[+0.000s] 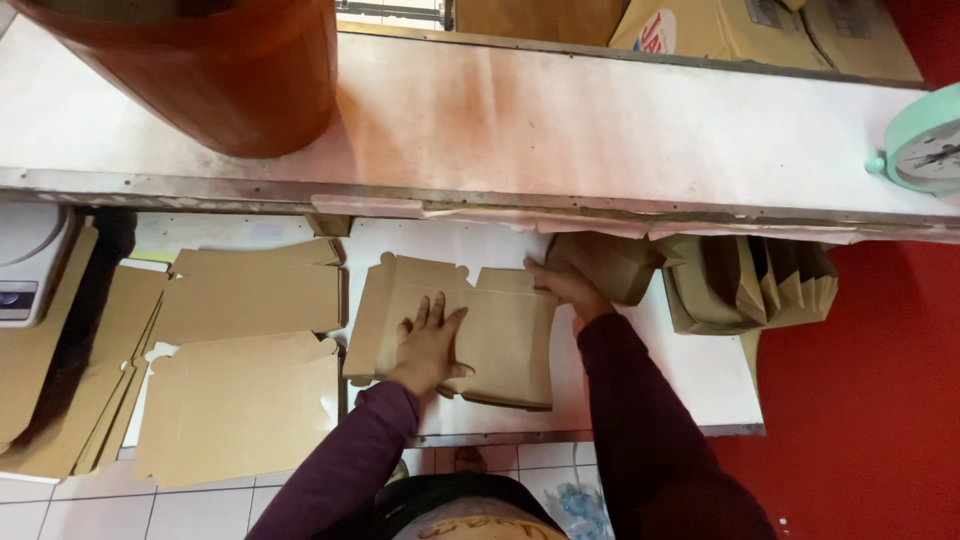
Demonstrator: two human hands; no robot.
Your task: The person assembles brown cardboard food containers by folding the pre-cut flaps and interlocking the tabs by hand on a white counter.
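A flat brown cardboard box blank (480, 335) lies on a low white table (690, 370), right in front of the person. The left hand (430, 345) lies on top of it, open, with the fingers spread and pressing down. The right hand (565, 285) holds the far right corner of the cardboard with bent fingers. Both arms wear dark purple sleeves (630, 420). To the left lie more flat cardboard pieces (240, 400), some stacked on each other. To the right, folded brown boxes (750, 280) stand packed together under the shelf. Above the table runs a long white shelf (560, 120) with worn, pinkish marks and a metal edge. A big orange-brown bucket (220, 70) sits on the shelf at the left. A small mint green clock (925, 145) sits at the right end. The wall on the right is red (870, 400). The floor below has white tiles (180, 510).
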